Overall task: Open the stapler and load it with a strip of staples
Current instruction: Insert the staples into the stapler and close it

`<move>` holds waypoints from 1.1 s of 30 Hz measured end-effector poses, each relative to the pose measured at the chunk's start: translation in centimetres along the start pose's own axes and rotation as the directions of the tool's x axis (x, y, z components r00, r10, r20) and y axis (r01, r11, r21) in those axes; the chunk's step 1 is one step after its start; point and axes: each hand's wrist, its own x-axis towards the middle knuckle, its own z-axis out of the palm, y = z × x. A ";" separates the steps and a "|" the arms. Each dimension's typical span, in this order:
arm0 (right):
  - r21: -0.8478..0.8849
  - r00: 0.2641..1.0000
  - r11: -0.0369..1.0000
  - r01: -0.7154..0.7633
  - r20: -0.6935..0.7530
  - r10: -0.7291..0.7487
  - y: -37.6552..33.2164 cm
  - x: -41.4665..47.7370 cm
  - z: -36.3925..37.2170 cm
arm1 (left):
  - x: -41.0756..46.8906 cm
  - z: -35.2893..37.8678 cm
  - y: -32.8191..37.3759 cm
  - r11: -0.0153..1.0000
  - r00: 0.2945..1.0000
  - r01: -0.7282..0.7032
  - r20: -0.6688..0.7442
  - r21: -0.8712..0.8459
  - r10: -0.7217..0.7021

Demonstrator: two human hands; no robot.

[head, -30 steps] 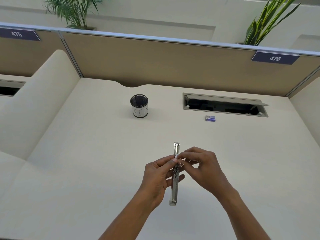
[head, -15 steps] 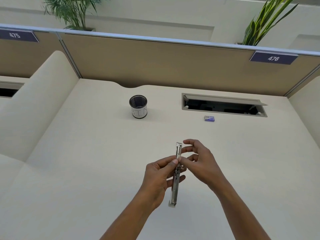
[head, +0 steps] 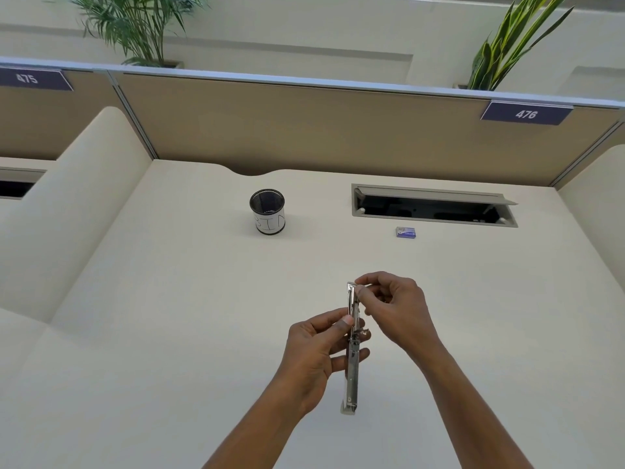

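Desk bears mesh cup; left hand grips stapler, right hand pinches its tip.

You have one opened silver metal stapler between your two hands, the left hand and the right hand. Beyond the stapler on the cream tabletop stands one black mesh cup, and one small blue staple box lies to the cup's right. Behind the cup's partition you see two green potted plants, one left, one right.
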 end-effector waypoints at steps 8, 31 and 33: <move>0.089 0.985 0.983 0.160 -0.086 -0.152 0.2 -3.3 -1.0 | -0.1 0.1 0.5 0.997 1.000 -0.009 -0.030 -0.071 0.007; -0.152 0.902 0.899 0.412 -0.070 -0.425 1.2 -2.9 0.5 | 0.0 0.6 0.0 0.996 0.998 -0.048 0.026 -0.071 0.050; -0.138 0.909 0.907 0.398 -0.074 -0.410 1.2 -2.7 0.6 | 0.0 0.5 0.0 0.996 0.998 -0.053 0.033 -0.069 0.055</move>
